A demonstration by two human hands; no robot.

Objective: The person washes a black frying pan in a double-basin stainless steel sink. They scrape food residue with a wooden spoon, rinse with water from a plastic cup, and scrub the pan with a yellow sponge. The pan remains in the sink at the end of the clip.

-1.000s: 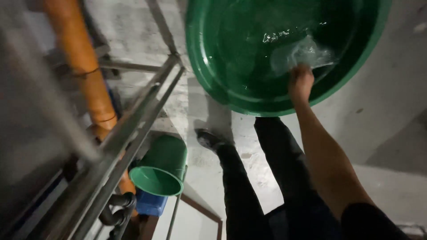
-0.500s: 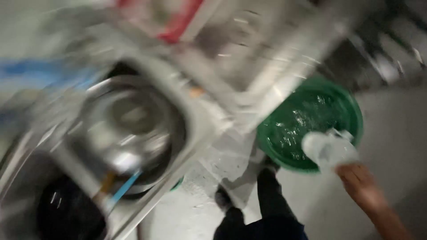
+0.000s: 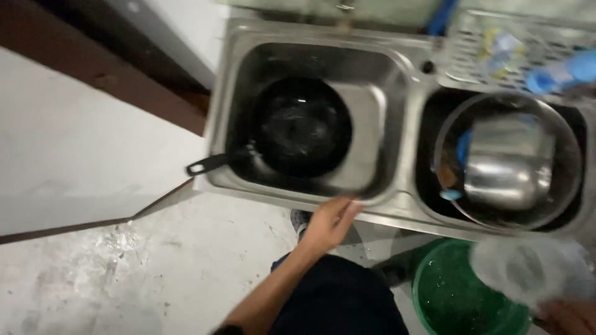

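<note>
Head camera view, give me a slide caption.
Left hand on double sink rim; right hand holds clear container.

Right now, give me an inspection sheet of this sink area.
Surface: steel double sink; wet concrete floor.
Job's things: clear plastic cup, blurred, held over a green basin on the floor.
Clutter: black pan in the left bowl, handle over the rim; steel pots in the right bowl; drain rack behind.
Grippers: left hand open, at the sink's front edge; right hand grips the cup.
Cables: nothing seen.
Surroundings: white wall; person's dark trousers.
</note>
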